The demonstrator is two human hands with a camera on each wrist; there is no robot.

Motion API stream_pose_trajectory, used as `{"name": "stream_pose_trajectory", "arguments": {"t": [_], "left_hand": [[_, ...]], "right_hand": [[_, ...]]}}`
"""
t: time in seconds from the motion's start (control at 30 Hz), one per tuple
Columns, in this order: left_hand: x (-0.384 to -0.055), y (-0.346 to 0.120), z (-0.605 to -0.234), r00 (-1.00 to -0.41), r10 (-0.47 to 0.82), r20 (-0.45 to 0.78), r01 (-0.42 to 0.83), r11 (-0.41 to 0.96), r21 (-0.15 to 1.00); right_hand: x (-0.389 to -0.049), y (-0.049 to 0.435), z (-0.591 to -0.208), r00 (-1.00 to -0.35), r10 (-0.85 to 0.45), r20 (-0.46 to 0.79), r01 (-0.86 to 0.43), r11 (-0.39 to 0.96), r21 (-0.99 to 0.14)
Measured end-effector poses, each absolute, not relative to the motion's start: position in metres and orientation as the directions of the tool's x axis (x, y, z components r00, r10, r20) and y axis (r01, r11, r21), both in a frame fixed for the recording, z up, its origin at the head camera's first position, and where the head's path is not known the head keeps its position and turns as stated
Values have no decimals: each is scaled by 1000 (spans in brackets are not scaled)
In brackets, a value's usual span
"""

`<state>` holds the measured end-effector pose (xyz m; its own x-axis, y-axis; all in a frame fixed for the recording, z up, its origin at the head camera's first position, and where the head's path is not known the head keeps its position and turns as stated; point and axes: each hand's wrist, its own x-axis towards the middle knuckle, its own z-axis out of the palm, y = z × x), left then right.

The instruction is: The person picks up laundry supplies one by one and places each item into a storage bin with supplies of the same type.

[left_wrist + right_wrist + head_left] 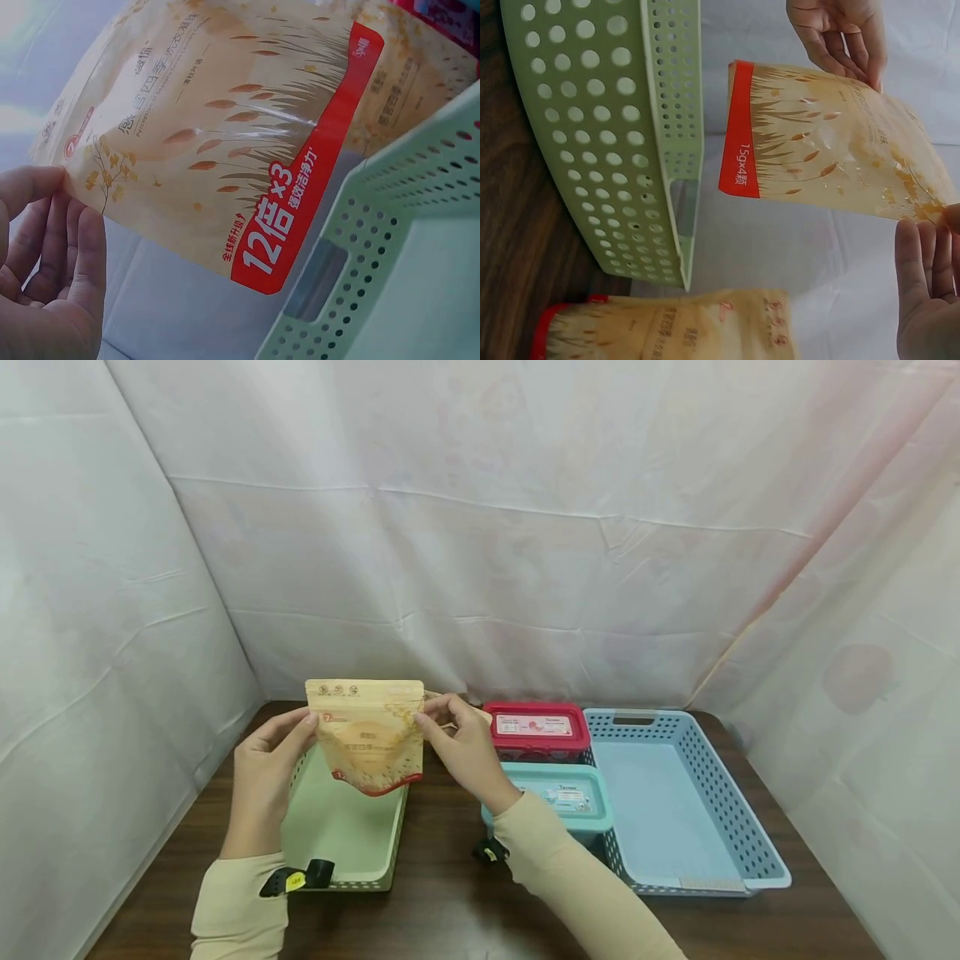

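Observation:
A beige stand-up pouch (pixel 367 735) with a red bottom edge and printed plants hangs upright above the green basket (pixel 341 827). My left hand (pixel 262 768) pinches its left edge between thumb and forefinger. At the opposite edge, my right hand (pixel 468 747) pinches the pouch in the same way. The pouch's printed front shows in the left wrist view, where the left hand (pixel 52 262) grips a side near the top. Behind the right hand, a second beige pouch (pixel 675 330) shows beside the basket in the right wrist view.
On the dark wooden table, a red lidded box (pixel 536 731) stands behind a turquoise lidded box (pixel 562 797). To their right is a blue perforated basket (pixel 750 827). White cloth (pixel 480 568) hangs behind and at both sides.

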<state>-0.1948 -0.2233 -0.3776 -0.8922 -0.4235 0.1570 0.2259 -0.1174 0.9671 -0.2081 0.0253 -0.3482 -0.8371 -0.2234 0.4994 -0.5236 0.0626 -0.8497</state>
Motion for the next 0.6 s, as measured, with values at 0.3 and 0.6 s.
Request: {"name": "stream_pose_trajectory", "arguments": {"t": [0.3, 0.6], "left_hand": [[-192, -237, -382, -879, -467, 95, 159, -99, 982], [-198, -247, -383, -877, -475, 76, 132, -86, 987]], "right_hand": [[-212, 5, -358, -810, -199, 552, -572, 60, -818], [-244, -10, -394, -823, -204, 530, -552, 69, -831]]}}
